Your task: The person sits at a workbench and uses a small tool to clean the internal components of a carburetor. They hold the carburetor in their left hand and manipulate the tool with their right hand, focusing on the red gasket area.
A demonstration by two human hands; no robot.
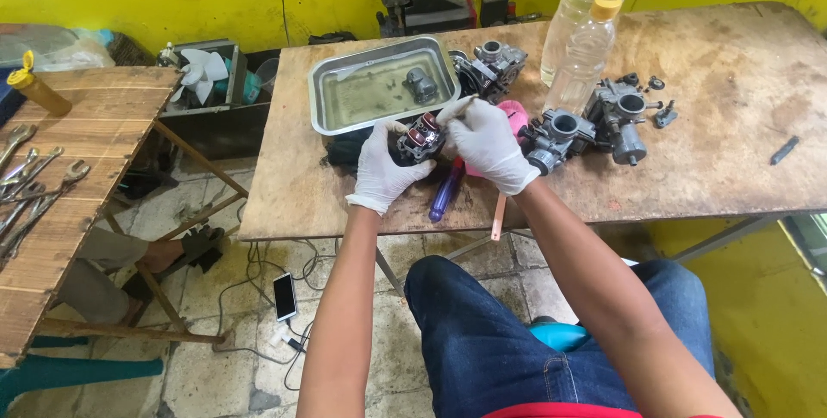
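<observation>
worn wooden table [706, 159], steel tray [320, 116], carburetors [594, 121], plastic bottles [586, 52], blue-handled screwdriver [445, 194]

A dark metal carburetor part [420, 138], reddish inside, sits tilted above the table's near edge.

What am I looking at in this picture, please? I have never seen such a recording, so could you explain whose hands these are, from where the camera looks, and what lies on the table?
There is one picture, taken by a camera worn on a person's head, looking down at the person's own two hands and lap. No machine is involved. Both hands wear white gloves.

The left hand grips a small dark carburetor part. The right hand holds a thin tool against it; its tip is too small to identify.

On the worn wooden table lie a metal tray with murky liquid and small parts, three more carburetors, two clear plastic bottles and a blue-handled tool.

At the left, a second wooden bench carries wrenches. A phone lies on the floor.
</observation>
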